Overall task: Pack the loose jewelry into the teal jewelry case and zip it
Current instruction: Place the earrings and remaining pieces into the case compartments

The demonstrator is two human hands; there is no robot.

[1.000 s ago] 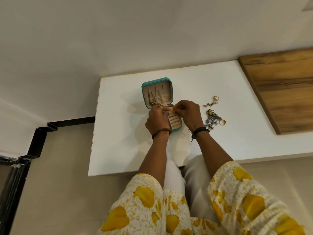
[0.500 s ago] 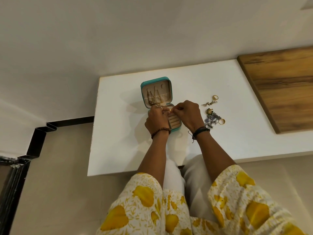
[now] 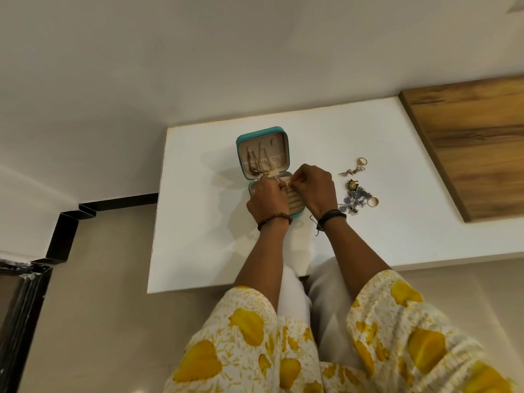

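A small square teal jewelry case [image 3: 262, 154] with a beige lining lies open on the white rectangular table [image 3: 198, 236], its lid tipped back on the far side and its base towards the person. Gold chains [image 3: 259, 165] hang inside the lid. Both hands meet over the base of the case: the left hand [image 3: 266, 202], wearing a brown beaded bracelet [image 3: 273, 219], covers the left part of the base with its fingers curled, and the right hand [image 3: 314, 191], wearing a black cord band [image 3: 330, 218], curls in from the right. Between their fingertips sits a small gold ring [image 3: 287, 185], just above the ridged beige ring rolls [image 3: 293, 201] in the base; both hands seem to pinch it, though the grip is too small to see clearly. To the right of the case, loose on the table, lie a gold ring [image 3: 362, 161], a gold bow-shaped piece [image 3: 348, 173], a cluster of silver-blue flower pieces [image 3: 354, 201] and a plain gold band [image 3: 373, 201]. Farther right of the case lies a brown wooden board [image 3: 467, 143].
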